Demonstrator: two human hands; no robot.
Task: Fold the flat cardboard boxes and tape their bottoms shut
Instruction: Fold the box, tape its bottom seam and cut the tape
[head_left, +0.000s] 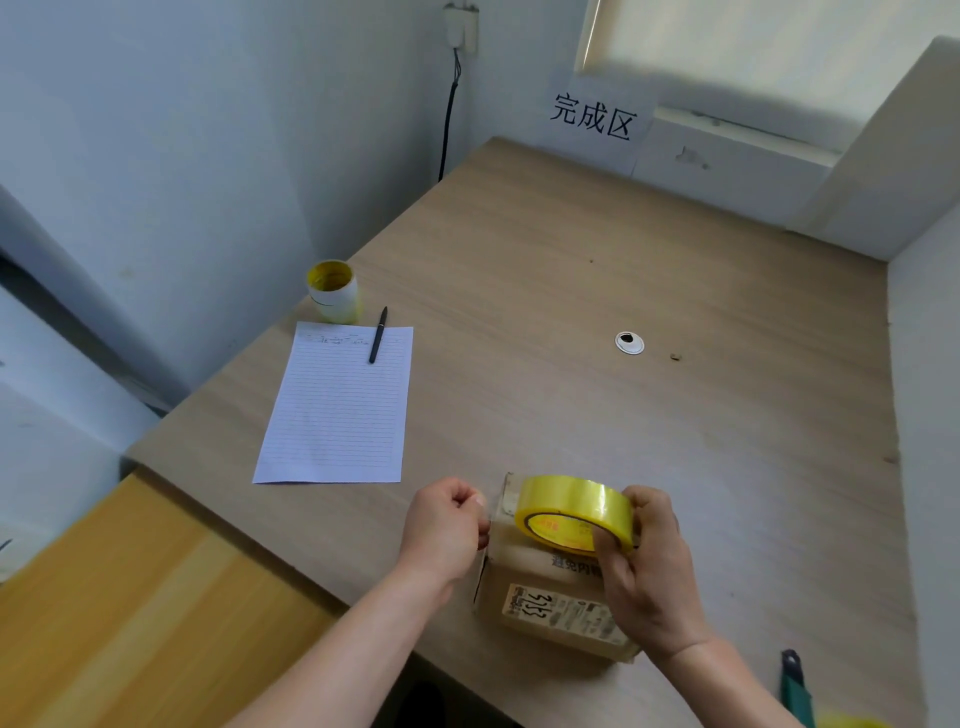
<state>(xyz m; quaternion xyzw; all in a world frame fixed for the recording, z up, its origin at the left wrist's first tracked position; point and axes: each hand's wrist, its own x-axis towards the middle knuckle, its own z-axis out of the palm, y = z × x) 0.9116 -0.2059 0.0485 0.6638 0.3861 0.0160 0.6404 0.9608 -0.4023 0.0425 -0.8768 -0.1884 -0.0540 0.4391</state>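
Observation:
A small folded cardboard box (550, 597) with printed labels stands on the wooden table (623, 312) near its front edge. My right hand (649, 566) grips a yellow tape roll (574, 512) held just above the box's top. My left hand (447, 525) is at the box's left edge with curled fingers, pinching what looks like the clear tape's free end against the box corner. The strip itself is barely visible.
A lined sheet of paper (337, 405) with a black pen (378, 335) lies to the left. Behind it stands a second stack of yellow tape rolls (333, 291). A round cable grommet (629, 342) sits mid-table. A green-handled tool (795, 686) lies at the lower right. A sign (595, 117) hangs on the far wall.

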